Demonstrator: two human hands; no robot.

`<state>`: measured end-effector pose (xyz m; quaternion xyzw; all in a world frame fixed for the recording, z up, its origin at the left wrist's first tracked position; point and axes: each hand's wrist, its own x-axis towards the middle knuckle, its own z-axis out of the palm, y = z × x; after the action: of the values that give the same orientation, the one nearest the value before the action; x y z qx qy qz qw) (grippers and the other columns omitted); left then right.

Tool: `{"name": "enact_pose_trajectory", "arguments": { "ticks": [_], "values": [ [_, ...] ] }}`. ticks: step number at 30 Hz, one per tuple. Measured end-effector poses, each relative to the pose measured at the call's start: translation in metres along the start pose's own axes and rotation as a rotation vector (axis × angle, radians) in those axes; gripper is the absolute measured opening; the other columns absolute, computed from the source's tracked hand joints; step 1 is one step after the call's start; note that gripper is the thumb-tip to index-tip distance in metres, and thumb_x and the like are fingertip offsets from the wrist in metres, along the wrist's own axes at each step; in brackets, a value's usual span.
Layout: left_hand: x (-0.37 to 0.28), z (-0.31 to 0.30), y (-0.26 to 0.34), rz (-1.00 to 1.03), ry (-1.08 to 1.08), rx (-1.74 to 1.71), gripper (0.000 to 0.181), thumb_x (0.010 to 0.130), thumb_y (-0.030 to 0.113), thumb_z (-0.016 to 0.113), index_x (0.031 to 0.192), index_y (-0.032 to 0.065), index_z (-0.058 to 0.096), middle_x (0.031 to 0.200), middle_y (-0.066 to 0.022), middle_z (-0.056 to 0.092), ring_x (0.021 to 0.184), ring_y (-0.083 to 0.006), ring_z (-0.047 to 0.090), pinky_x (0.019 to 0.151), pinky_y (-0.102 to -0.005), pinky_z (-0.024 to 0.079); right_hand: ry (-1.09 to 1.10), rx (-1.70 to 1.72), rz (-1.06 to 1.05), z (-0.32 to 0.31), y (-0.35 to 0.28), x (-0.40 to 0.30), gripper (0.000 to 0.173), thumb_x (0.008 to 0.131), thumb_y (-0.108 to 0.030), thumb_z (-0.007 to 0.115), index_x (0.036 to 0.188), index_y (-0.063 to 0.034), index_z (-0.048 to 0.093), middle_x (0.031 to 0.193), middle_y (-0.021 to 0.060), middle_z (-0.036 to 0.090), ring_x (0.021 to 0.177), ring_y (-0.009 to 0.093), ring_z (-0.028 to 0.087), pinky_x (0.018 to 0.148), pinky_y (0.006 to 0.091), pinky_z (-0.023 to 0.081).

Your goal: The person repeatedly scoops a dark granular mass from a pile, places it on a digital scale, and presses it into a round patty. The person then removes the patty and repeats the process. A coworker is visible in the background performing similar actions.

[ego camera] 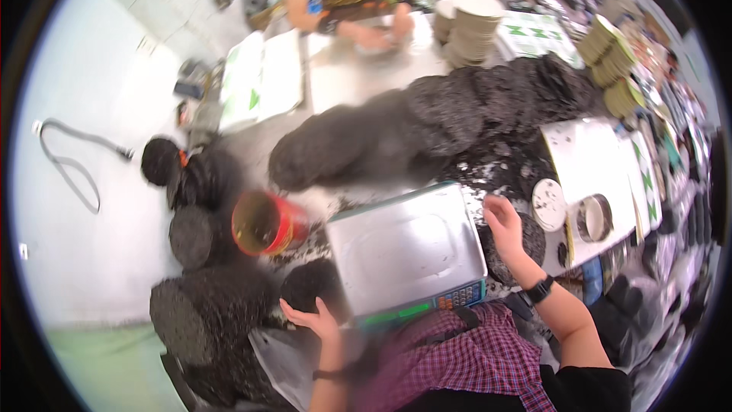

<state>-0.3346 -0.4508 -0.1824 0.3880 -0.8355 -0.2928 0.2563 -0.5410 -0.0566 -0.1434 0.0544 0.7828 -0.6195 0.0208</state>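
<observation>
A digital weighing scale [409, 246] with a bare metal pan stands before me, its keypad and green display on the near side. My left hand [311, 317] is at the near edge of a dark, round, fibrous cake [313, 283], thumb and fingers apart; whether it bears the cake's weight is unclear. To the right of the scale, my right hand [504, 223] hovers with loosely curled fingers and nothing visible in them. Partly behind that hand and wrist lies another dark round cake [529, 240].
A red tub [266, 223] stands left of the scale. Stacked dark cakes [209, 315] line the left side. Beyond the scale stretches a long row of dark cakes [366, 143]. A metal ring [595, 217] sits on white sheets at right. A co-worker's hands [377, 37] work opposite.
</observation>
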Motion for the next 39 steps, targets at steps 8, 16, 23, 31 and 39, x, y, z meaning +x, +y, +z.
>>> {"name": "enact_pose_trajectory", "arguments": {
  "ticks": [8, 16, 23, 31, 39],
  "values": [
    [-0.016, 0.032, 0.172, 0.658, -0.455, -0.463, 0.071, 0.087, 0.012, 0.064, 0.146, -0.0063, 0.029, 0.152, -0.0245, 0.028, 0.142, -0.0386, 0.026, 0.118, -0.049, 0.017, 0.506, -0.356, 0.354, -0.156, 0.088, -0.208, 0.021, 0.084, -0.009, 0.069, 0.104, -0.0046, 0.066, 0.095, 0.0104, 0.063, 0.085, 0.02, 0.063, 0.076, 0.0317, 0.051],
    [-0.119, 0.079, 0.246, 0.933, -1.383, -0.423, 0.035, 0.088, 0.015, 0.063, 0.121, 0.0048, 0.064, 0.115, -0.0176, 0.066, 0.11, -0.0363, 0.061, 0.098, -0.0424, 0.047, 0.267, -0.753, 0.731, -0.225, 0.185, -0.355, 0.026, 0.081, -0.027, 0.067, 0.1, -0.009, 0.07, 0.104, 0.0157, 0.065, 0.1, 0.035, 0.063, 0.088, 0.0436, 0.052],
    [-0.229, 0.15, 0.328, 0.788, -1.733, -0.158, 0.047, 0.091, 0.024, 0.063, 0.131, 0.0007, 0.058, 0.126, -0.0197, 0.063, 0.123, -0.0344, 0.056, 0.105, -0.0405, 0.044, 0.102, -0.621, 0.855, -0.325, 0.247, -0.328, 0.028, 0.081, -0.031, 0.062, 0.088, -0.006, 0.073, 0.094, 0.0202, 0.071, 0.093, 0.037, 0.067, 0.084, 0.0463, 0.053],
    [-0.429, 0.379, 0.374, 1.017, -1.779, 0.158, 0.047, 0.096, 0.026, 0.058, 0.135, 0.0003, 0.051, 0.137, -0.0195, 0.053, 0.13, -0.0323, 0.048, 0.109, -0.0414, 0.037, 0.714, -0.321, 0.751, -0.517, 0.477, -0.228, 0.02, 0.081, -0.018, 0.068, 0.09, 0.0, 0.07, 0.078, 0.0115, 0.071, 0.068, 0.022, 0.067, 0.064, 0.0359, 0.053],
    [-0.484, 0.455, 0.442, 1.465, -1.091, 0.118, 0.061, 0.089, 0.025, 0.059, 0.141, -0.0031, 0.044, 0.146, -0.0317, 0.039, 0.14, -0.0441, 0.034, 0.115, -0.0575, 0.024, 1.724, 1.322, 0.652, -0.624, 0.551, -0.126, 0.037, 0.092, -0.038, 0.069, 0.103, -0.0033, 0.063, 0.091, 0.0056, 0.065, 0.072, 0.02, 0.063, 0.061, 0.0295, 0.053]
  ]
}}
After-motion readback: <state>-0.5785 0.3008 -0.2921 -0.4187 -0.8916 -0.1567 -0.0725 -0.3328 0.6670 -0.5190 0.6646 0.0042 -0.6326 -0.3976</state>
